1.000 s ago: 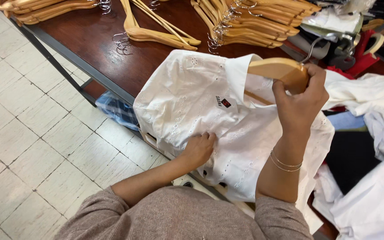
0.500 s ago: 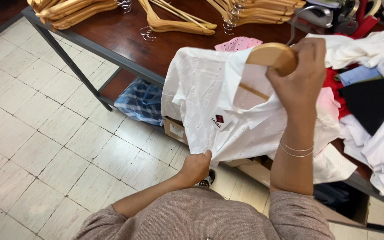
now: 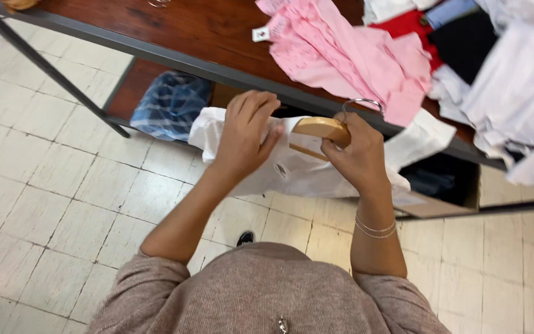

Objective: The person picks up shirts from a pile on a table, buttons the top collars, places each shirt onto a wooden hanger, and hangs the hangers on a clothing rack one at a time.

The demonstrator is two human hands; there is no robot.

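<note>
My right hand grips the neck of a wooden hanger just below its metal hook. A white shirt with a small dark chest mark hangs on that hanger in front of the table's edge. My left hand presses on the shirt's left shoulder beside the hanger's end, fingers curled over the cloth. Both hands are held out below the table's edge, above the tiled floor.
A dark wooden table with a grey metal frame crosses the top. On it lie a pink shirt and a heap of white, red and black clothes. A blue checked cloth and a cardboard box sit under the table.
The shirt on its hanger has come down off the table to hang below its edge. My left hand rose from the hem to the shoulder. The view has shifted right, past the stacked hangers.
</note>
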